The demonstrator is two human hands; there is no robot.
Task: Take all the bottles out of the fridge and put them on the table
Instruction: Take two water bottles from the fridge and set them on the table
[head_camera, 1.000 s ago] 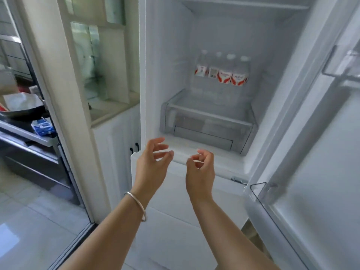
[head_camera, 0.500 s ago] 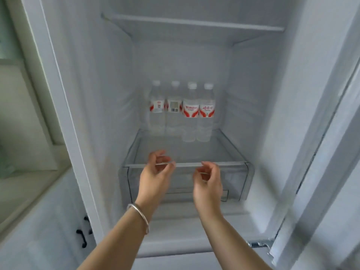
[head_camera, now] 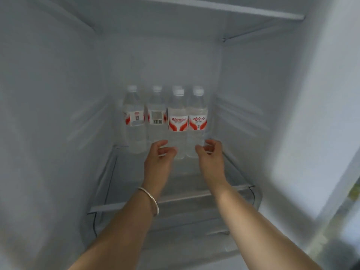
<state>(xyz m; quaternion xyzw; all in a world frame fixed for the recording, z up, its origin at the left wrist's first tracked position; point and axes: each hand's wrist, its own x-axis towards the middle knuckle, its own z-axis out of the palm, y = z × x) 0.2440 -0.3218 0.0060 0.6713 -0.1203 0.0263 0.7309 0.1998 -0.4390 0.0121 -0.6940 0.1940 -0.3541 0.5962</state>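
Several clear water bottles with white caps and red-and-white labels stand upright at the back of the fridge shelf (head_camera: 124, 172). The front pair is a bottle (head_camera: 177, 114) and its right neighbour (head_camera: 197, 114); further left stand two more (head_camera: 134, 114) (head_camera: 156, 112), and more caps show behind the front pair. My left hand (head_camera: 158, 158), a silver bangle on its wrist, is open just in front of the front-left bottle's base. My right hand (head_camera: 211, 156) is open beside the right bottle's base. Neither hand holds a bottle.
The fridge's white side walls close in on both sides. A glass shelf (head_camera: 214, 8) spans overhead. A clear drawer (head_camera: 175, 215) sits under the bottle shelf. The open door's edge (head_camera: 346, 201) is at the right.
I have moved closer to the fridge and both hands have reached forward over the shelf edge, from the drawer front to the bases of the front bottles.
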